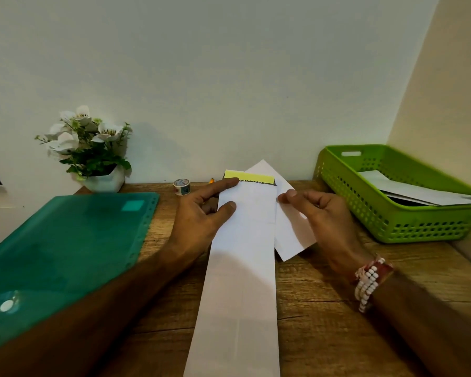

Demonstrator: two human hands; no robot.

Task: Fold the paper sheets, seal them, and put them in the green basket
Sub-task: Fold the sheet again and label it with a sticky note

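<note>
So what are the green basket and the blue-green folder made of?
The green basket looks like moulded plastic: even bright colour, neat rows of holes, a smooth rim. The teal folder seems to be thin, glossy, see-through plastic: light glints off it, and punched holes run along its edge.

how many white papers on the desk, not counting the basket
2. A long folded strip runs down the centre, held by the left hand; a smaller tilted sheet pokes out behind it on the right, pinched by the right hand. More may be hidden underneath.
</note>
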